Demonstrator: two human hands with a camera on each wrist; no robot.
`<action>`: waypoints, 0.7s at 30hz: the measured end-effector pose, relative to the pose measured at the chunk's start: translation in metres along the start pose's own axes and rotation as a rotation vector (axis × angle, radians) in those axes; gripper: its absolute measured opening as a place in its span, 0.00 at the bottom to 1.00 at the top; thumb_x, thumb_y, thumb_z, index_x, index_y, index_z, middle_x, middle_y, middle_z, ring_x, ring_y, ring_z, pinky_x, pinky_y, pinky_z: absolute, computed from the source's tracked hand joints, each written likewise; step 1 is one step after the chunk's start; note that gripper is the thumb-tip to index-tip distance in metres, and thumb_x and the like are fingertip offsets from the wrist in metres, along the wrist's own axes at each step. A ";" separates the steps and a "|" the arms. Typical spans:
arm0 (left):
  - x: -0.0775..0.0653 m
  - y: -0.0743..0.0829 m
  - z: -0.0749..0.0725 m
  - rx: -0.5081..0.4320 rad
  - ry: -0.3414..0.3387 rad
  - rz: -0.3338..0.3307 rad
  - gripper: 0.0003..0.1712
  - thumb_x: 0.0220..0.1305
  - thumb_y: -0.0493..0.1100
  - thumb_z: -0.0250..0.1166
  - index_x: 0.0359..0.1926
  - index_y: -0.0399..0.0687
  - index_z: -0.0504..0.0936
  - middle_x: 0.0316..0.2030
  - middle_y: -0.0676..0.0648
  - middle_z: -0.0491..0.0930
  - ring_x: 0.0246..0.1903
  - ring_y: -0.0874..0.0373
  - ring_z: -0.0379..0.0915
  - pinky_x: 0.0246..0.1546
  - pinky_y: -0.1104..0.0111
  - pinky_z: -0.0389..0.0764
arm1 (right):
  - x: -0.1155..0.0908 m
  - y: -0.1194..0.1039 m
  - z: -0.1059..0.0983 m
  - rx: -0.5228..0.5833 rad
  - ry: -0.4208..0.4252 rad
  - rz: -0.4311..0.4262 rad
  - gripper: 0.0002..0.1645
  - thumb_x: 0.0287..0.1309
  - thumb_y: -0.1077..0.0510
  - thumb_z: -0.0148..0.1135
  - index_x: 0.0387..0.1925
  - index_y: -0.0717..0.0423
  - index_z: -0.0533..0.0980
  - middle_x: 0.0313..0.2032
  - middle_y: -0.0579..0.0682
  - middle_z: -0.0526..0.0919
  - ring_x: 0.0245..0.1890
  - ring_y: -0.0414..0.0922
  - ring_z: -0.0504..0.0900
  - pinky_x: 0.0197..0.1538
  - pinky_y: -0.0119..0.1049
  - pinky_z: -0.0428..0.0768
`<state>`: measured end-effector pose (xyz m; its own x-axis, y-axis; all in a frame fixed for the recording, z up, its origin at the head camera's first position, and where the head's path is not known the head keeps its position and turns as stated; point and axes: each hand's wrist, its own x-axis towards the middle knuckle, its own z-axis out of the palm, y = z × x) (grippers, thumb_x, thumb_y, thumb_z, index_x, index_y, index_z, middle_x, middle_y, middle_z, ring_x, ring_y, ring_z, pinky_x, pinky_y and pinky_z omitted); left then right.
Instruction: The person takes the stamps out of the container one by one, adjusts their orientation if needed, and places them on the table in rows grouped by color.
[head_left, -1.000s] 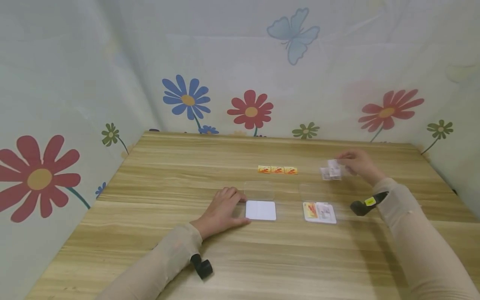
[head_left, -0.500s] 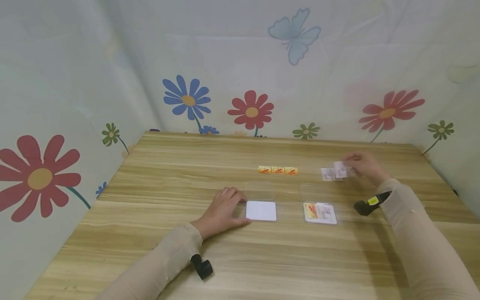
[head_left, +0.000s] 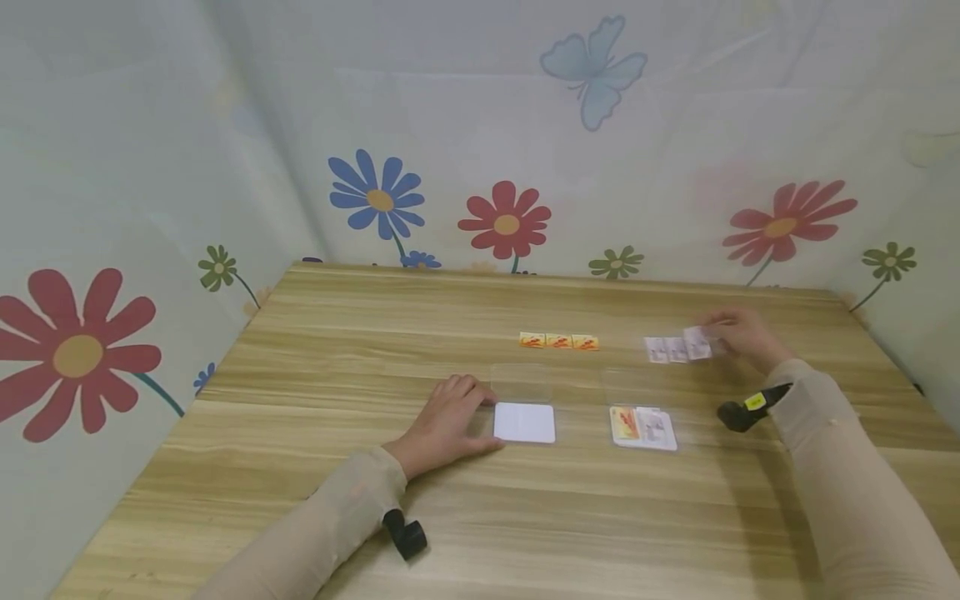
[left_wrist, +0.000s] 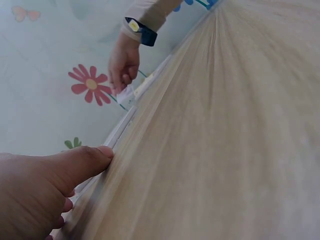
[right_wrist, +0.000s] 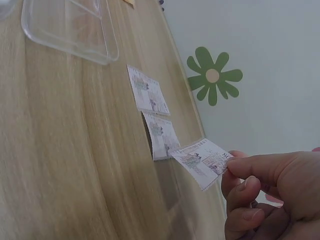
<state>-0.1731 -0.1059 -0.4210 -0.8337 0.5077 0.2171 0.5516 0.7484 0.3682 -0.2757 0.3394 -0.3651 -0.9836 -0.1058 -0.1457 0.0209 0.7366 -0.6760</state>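
Note:
My right hand (head_left: pixel 744 340) pinches a pale stamp (head_left: pixel 697 342) between thumb and fingertips, tilted above the table. In the right wrist view this stamp (right_wrist: pixel 202 162) overlaps the corner of the nearer of two similar pale stamps (right_wrist: pixel 162 136) lying in a row. My left hand (head_left: pixel 448 421) rests on the table with spread, relaxed fingers beside a clear plastic case with a white insert (head_left: pixel 523 422). Its thumb (left_wrist: pixel 92 160) touches near the case's edge. To the right, a second case (head_left: pixel 643 445) holds a yellow stamp (head_left: pixel 625 422) and a pale stamp (head_left: pixel 654 426).
Several things lie on the wooden table (head_left: pixel 300 358). A row of three yellow-orange stamps (head_left: pixel 558 342) is behind the cases. Clear lids (head_left: pixel 520 383) lie folded back behind both cases. A flowered curtain (head_left: pixel 420 108) stands along the table's back edge.
My right hand has moved a little to the right with the pinched stamp, uncovering the two pale stamps lying side by side. The left hand has stayed in place.

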 end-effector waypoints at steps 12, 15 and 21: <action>0.001 -0.001 0.001 0.012 -0.007 -0.001 0.31 0.49 0.59 0.73 0.49 0.47 0.77 0.47 0.48 0.75 0.50 0.52 0.68 0.59 0.56 0.67 | 0.002 0.012 0.001 -0.028 0.034 0.015 0.22 0.67 0.59 0.51 0.55 0.73 0.70 0.36 0.50 0.78 0.31 0.38 0.71 0.32 0.31 0.72; 0.001 -0.001 0.001 0.016 -0.006 0.000 0.31 0.49 0.59 0.73 0.49 0.47 0.77 0.47 0.48 0.75 0.50 0.52 0.68 0.59 0.56 0.67 | 0.002 0.013 0.003 -0.039 0.049 0.024 0.22 0.67 0.59 0.52 0.54 0.72 0.71 0.42 0.61 0.78 0.34 0.43 0.72 0.34 0.31 0.72; 0.000 0.000 0.001 0.011 -0.003 -0.007 0.31 0.48 0.59 0.73 0.49 0.47 0.77 0.47 0.49 0.75 0.50 0.52 0.68 0.59 0.56 0.67 | 0.003 0.016 0.007 -0.058 0.068 0.038 0.21 0.66 0.58 0.53 0.53 0.70 0.73 0.42 0.62 0.78 0.37 0.48 0.71 0.36 0.32 0.70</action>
<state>-0.1730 -0.1054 -0.4217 -0.8373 0.5040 0.2121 0.5464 0.7566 0.3592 -0.2772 0.3462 -0.3816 -0.9923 -0.0323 -0.1197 0.0504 0.7768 -0.6278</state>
